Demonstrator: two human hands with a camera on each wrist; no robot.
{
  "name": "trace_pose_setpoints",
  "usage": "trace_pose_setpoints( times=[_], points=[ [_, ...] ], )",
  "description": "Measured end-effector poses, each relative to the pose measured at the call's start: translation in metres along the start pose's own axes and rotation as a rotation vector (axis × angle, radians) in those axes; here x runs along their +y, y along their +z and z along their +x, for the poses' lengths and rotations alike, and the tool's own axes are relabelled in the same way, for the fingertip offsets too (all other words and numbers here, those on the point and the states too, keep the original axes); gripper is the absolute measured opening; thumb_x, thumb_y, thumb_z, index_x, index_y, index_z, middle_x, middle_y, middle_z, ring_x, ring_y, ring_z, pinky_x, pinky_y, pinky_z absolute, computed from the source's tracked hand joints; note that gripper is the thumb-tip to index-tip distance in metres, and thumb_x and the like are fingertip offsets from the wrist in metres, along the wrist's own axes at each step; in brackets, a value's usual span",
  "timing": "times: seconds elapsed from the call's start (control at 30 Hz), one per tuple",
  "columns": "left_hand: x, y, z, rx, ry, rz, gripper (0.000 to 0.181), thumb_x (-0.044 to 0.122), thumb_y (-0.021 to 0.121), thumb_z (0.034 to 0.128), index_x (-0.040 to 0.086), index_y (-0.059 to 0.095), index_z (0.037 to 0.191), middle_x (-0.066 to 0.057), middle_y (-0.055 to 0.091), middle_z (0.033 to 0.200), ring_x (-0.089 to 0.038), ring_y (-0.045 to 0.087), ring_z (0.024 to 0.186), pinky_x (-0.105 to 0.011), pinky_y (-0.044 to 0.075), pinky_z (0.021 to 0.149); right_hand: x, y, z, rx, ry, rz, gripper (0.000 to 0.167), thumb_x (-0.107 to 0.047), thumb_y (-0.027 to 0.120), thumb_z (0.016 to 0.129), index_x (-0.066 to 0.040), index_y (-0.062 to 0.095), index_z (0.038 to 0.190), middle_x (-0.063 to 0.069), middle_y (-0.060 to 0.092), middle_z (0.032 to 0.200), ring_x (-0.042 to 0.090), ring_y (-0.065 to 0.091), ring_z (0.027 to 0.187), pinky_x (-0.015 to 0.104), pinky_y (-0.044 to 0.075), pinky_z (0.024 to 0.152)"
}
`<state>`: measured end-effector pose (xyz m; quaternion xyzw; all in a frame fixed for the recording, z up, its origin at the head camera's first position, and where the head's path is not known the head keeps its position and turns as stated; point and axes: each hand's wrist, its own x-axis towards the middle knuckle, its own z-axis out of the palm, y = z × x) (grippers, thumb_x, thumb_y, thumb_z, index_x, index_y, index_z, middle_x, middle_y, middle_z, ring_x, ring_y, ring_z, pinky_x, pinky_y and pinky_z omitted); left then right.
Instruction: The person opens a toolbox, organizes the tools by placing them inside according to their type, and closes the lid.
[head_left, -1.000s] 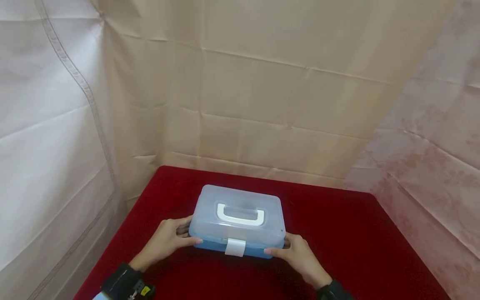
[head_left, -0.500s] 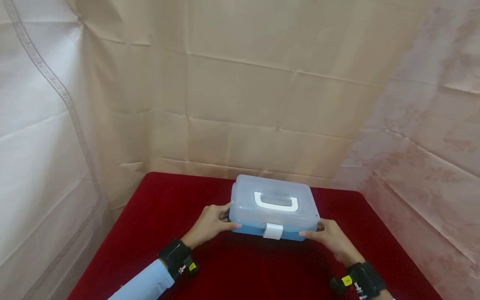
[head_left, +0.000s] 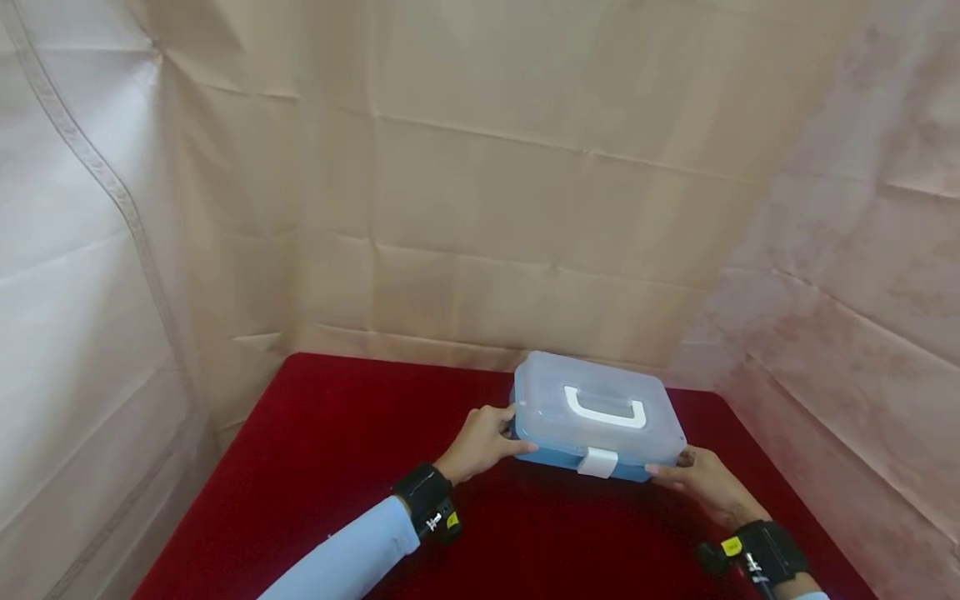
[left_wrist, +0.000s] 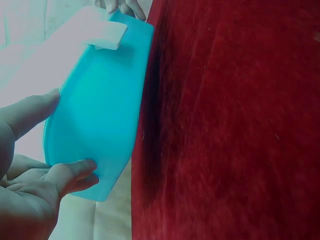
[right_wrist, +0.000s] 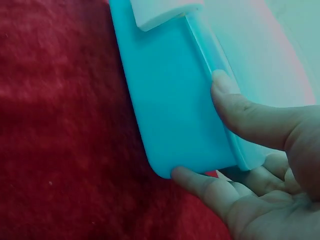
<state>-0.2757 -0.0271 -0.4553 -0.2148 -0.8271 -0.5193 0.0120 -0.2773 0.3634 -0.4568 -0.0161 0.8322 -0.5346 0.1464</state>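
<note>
A plastic storage box [head_left: 543,408] with a frosted lid and a blue base is at the back right of the table, lid down. It has a white carry handle [head_left: 606,417] on top and a white latch [head_left: 597,462] at the front. My left hand [head_left: 480,440] grips its left end, thumb at the front rim and fingers round the side. At the other end, my right hand [head_left: 708,483] holds the corner in the same way. In the left wrist view, a dark shadow lies beside the blue base [left_wrist: 100,100]; whether the bottom touches the cloth I cannot tell.
Dark red cloth [head_left: 360,433] covers the table. A beige curtain [head_left: 465,208] hangs behind the back edge, with a pale curtain [head_left: 75,333] at left and a pinkish patterned one [head_left: 862,292] at right. Black straps with small devices sit on both wrists.
Both hands have carried or slid the box to the right and slightly back, towards the table's far right corner. Their grip looks the same. The head view has turned slightly.
</note>
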Motion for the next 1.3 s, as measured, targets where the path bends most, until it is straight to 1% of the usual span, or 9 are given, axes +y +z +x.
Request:
trace_pose_setpoints(
  times=[0.17, 0.33, 0.47, 0.63, 0.87, 0.97, 1.07, 1.17, 1.3],
  points=[
    [0.003, 0.007, 0.008, 0.001, 0.008, -0.011, 0.067, 0.026, 0.085, 0.0868, 0.007, 0.059, 0.145, -0.008, 0.069, 0.128, -0.012, 0.067, 0.103, -0.024, 0.056, 0.084, 0.004, -0.01, 0.004, 0.005, -0.03, 0.034, 0.082, -0.022, 0.078, 0.094, 0.0, 0.029, 0.157, 0.026, 0.05, 0.145, 0.035, 0.062, 0.116, 0.051, 0.052, 0.099],
    [0.002, 0.014, 0.008, 0.004, -0.016, -0.002, 0.066, 0.025, 0.085, 0.0867, 0.005, 0.059, 0.144, -0.007, 0.071, 0.124, -0.013, 0.066, 0.095, -0.021, 0.052, 0.073, 0.008, -0.015, 0.005, -0.016, -0.036, 0.015, 0.083, -0.022, 0.078, 0.094, -0.001, 0.028, 0.158, 0.026, 0.049, 0.146, 0.036, 0.061, 0.118, 0.053, 0.051, 0.101],
    [0.003, 0.019, 0.008, 0.0, -0.032, 0.009, 0.069, 0.027, 0.086, 0.0863, 0.005, 0.057, 0.146, -0.005, 0.071, 0.123, -0.012, 0.061, 0.089, -0.02, 0.049, 0.068, 0.011, -0.02, 0.006, -0.029, -0.02, 0.046, 0.084, -0.02, 0.077, 0.095, -0.001, 0.026, 0.159, 0.027, 0.047, 0.147, 0.036, 0.06, 0.118, 0.053, 0.051, 0.101],
    [0.003, 0.02, 0.008, 0.018, -0.047, 0.004, 0.071, 0.027, 0.086, 0.0861, 0.003, 0.056, 0.146, -0.007, 0.068, 0.129, -0.012, 0.063, 0.095, -0.02, 0.05, 0.072, 0.013, -0.024, 0.011, -0.057, -0.036, 0.075, 0.081, -0.017, 0.074, 0.097, 0.001, 0.024, 0.159, 0.028, 0.046, 0.147, 0.036, 0.059, 0.119, 0.051, 0.052, 0.1],
    [-0.004, 0.021, 0.004, -0.003, -0.079, -0.055, 0.074, 0.027, 0.086, 0.0866, 0.002, 0.053, 0.148, -0.01, 0.063, 0.138, -0.012, 0.064, 0.11, -0.024, 0.055, 0.083, 0.018, -0.024, 0.014, -0.109, -0.063, 0.098, 0.08, -0.013, 0.069, 0.1, 0.006, 0.019, 0.159, 0.029, 0.046, 0.147, 0.033, 0.06, 0.119, 0.05, 0.052, 0.1],
    [-0.008, 0.022, 0.004, -0.007, -0.074, -0.08, 0.074, 0.028, 0.086, 0.0863, 0.002, 0.053, 0.148, -0.01, 0.063, 0.138, -0.013, 0.064, 0.114, -0.026, 0.056, 0.086, 0.019, -0.023, 0.015, -0.104, -0.057, 0.095, 0.081, -0.016, 0.069, 0.1, 0.004, 0.018, 0.16, 0.029, 0.044, 0.15, 0.034, 0.06, 0.12, 0.05, 0.052, 0.1],
    [-0.015, 0.022, 0.004, -0.031, -0.074, -0.095, 0.072, 0.029, 0.085, 0.0869, 0.004, 0.055, 0.147, -0.009, 0.066, 0.134, -0.015, 0.065, 0.115, -0.028, 0.056, 0.088, 0.02, -0.021, 0.016, -0.086, -0.045, 0.049, 0.082, -0.02, 0.071, 0.1, 0.001, 0.02, 0.161, 0.029, 0.042, 0.152, 0.035, 0.06, 0.122, 0.051, 0.051, 0.101],
    [-0.02, 0.015, 0.005, -0.051, -0.082, -0.103, 0.066, 0.03, 0.081, 0.0915, 0.006, 0.056, 0.147, -0.008, 0.066, 0.135, -0.022, 0.064, 0.121, -0.036, 0.055, 0.096, 0.018, -0.018, 0.017, -0.061, -0.044, -0.078, 0.084, -0.028, 0.075, 0.097, 0.0, 0.027, 0.16, 0.027, 0.047, 0.149, 0.037, 0.06, 0.122, 0.057, 0.05, 0.101],
    [-0.023, -0.01, 0.013, -0.015, -0.133, 0.004, 0.064, 0.038, 0.072, 0.0976, 0.004, 0.053, 0.149, -0.014, 0.06, 0.143, -0.031, 0.059, 0.13, -0.047, 0.05, 0.104, -0.007, -0.023, 0.013, -0.023, -0.045, -0.41, 0.088, -0.039, 0.081, 0.09, 0.007, 0.038, 0.152, 0.031, 0.056, 0.138, 0.046, 0.059, 0.118, 0.069, 0.047, 0.096]
  ],
)
